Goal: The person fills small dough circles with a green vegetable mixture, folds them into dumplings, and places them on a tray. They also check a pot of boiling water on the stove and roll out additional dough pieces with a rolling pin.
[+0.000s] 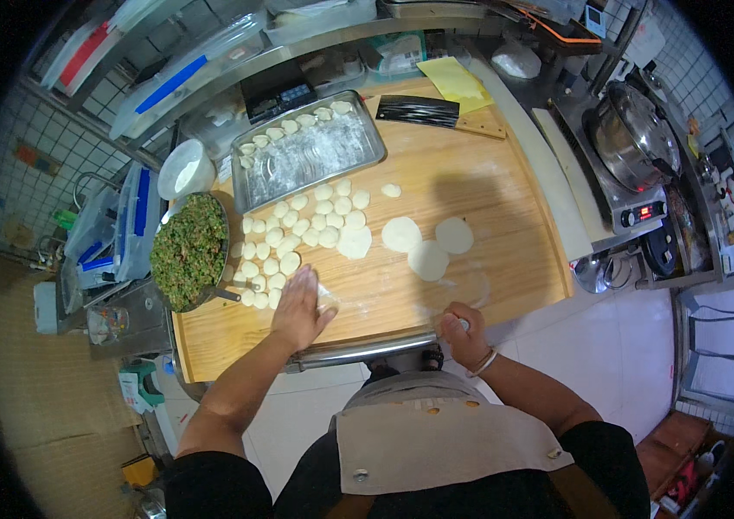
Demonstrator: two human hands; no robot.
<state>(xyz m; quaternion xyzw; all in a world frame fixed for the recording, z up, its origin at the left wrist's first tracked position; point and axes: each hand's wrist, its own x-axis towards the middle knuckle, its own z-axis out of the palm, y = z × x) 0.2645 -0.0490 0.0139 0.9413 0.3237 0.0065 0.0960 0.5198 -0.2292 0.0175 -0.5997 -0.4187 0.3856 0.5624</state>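
My left hand (300,311) lies palm down at the near right edge of a group of small round dough pieces (271,266), its thumb spread and its fingertips by the closest ones. It hides whatever is under the palm. At the board's front edge my right hand (463,334) is closed around a rod (464,324); only its pale end shows, the rest hidden by the fingers. Three flat rolled dough wrappers (428,261) lie beyond that hand, and another wrapper (354,242) touches the small pieces. All of it rests on a floured wooden board (367,298).
A metal bowl of green chopped filling (189,250) with a utensil handle stands left. Behind are a floured metal tray (315,156) with several dumplings, a white bowl (186,170), and a cleaver (417,111) with black-patterned blade or cover. A lidded pot (633,139) sits on a lit cooker at right.
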